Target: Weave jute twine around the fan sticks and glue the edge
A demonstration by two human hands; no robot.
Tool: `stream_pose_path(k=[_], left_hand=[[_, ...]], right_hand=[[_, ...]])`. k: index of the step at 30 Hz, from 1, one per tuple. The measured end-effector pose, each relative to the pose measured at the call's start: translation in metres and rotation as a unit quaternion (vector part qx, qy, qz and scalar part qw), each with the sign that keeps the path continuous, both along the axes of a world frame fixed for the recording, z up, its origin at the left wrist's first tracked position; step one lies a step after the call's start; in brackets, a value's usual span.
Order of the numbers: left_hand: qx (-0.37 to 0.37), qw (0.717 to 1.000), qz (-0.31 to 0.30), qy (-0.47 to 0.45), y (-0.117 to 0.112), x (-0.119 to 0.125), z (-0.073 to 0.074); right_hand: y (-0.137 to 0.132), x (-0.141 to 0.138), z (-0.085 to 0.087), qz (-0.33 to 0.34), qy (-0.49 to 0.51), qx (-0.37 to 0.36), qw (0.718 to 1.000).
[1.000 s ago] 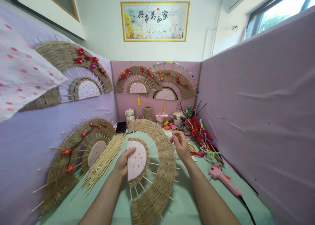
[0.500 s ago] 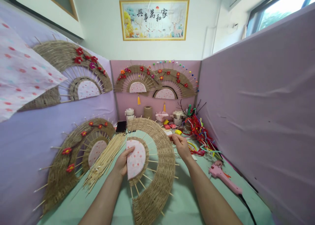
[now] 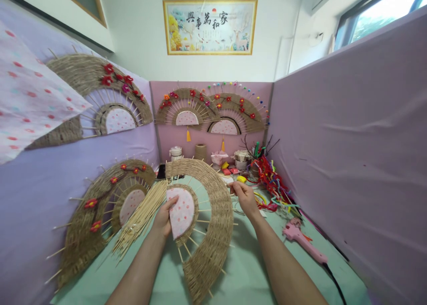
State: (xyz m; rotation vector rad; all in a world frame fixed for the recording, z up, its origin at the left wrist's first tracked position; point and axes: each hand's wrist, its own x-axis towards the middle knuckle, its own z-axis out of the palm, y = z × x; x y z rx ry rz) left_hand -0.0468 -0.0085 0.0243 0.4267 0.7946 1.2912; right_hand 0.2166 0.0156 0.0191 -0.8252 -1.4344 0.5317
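Centre of the frame: woven fan (image 3: 218, 207), half-moon shape, held up off the green desk (image 3: 253, 274). The long axis is its straight edge, running from upper centre down to lower centre and leaning a little to the right at the bottom. The straight edge faces left and the curved back bulges right.

Make: a broad outer band of coarse tan cord, tightly woven in rows over thin pale sticks. The sticks radiate like spokes, bare in the gap between the bands, with their tips poking out past the rim. A narrower cord band sits inside, ringing a pink half-disc (image 3: 182, 211) of smooth fabric with small red dots.

My left hand (image 3: 163, 218) grips the fan at the straight edge. The thumb lies flat on the pink fabric and the other fingers are curled round behind, closed on it. My right hand (image 3: 245, 198) is at the outer rim, right of centre, with its fingers drawn together in a tight pinch. What sits between them is too small to tell.

Nearby, a loose bundle of thin sticks (image 3: 142, 218) lies just left of my left hand. A finished fan (image 3: 90, 216) with red flowers leans at lower left. A pink glue gun (image 3: 300, 238) lies on the desk at right, and a tangle of pipe cleaners (image 3: 271, 182) lies behind it.
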Motion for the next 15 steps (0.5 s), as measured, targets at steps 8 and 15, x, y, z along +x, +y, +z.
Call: stream_pose_path(k=[8, 15], left_hand=[[0.011, 0.999, 0.047, 0.007, -0.0008, 0.0026, 0.0019], [0.005, 0.998, 0.067, 0.003, -0.0009, 0.0040, 0.0028]], right_hand=[[-0.0023, -0.0006, 0.0013, -0.024, -0.012, -0.009, 1.000], [-0.0062, -0.0022, 0.0032, -0.054, -0.058, 0.024, 0.997]])
